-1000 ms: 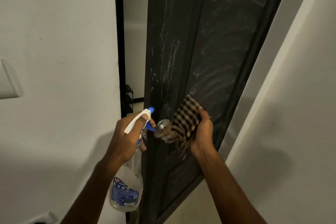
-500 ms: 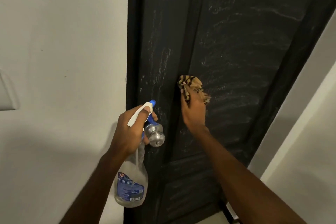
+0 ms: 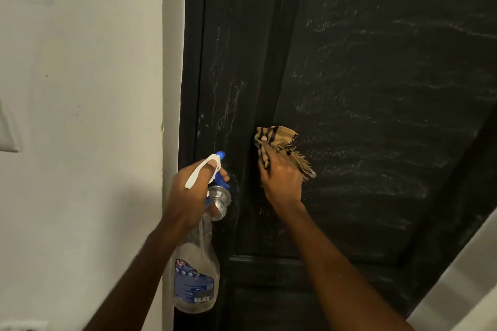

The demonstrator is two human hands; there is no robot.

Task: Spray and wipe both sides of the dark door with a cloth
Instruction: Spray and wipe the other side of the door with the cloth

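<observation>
The dark door (image 3: pixel 363 88) fills the middle and right of the view, streaked with pale smears. My right hand (image 3: pixel 281 177) presses a tan checked cloth (image 3: pixel 279 140) against the door panel, just right of the raised moulding, with fingers curled on the cloth. My left hand (image 3: pixel 188 193) grips the neck of a clear spray bottle (image 3: pixel 195 277) with a white and blue trigger head, held close to the silver door knob (image 3: pixel 219 200). The bottle hangs down in front of the door's left edge.
A pale wall (image 3: pixel 80 115) stands to the left of the door frame, with a light switch plate (image 3: pixel 6 126) at the far left edge. Another pale wall (image 3: pixel 462 285) shows at the bottom right.
The door has swung shut against the frame, closing the gap on its left. My right hand has moved with the cloth from the knob up onto the door panel. My left hand keeps the bottle.
</observation>
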